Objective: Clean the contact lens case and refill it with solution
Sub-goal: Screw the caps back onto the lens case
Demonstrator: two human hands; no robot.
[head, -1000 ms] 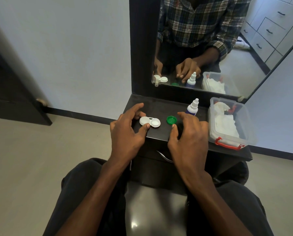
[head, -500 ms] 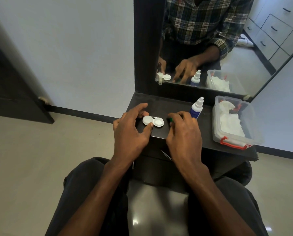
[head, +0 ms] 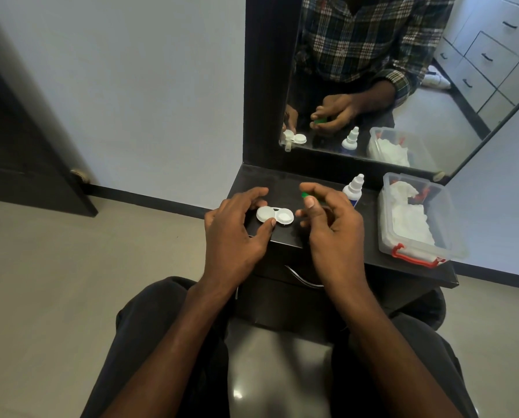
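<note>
Left hand (head: 234, 236): I pinch the white lens case (head: 274, 214) on the counter (head: 372, 267).
Right hand (head: 332, 224): I pinch the green cap (head: 307, 194).
Clear box (head: 415, 236): white tissues inside.

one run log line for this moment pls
left hand: steadies lens case on shelf | right hand: pinches green cap, lifted | solution bottle: upright, untouched

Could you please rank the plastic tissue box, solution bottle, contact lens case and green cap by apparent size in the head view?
1. Plastic tissue box
2. Solution bottle, partly hidden by the right hand, so unsure against the case
3. Contact lens case
4. Green cap, mostly hidden
</note>
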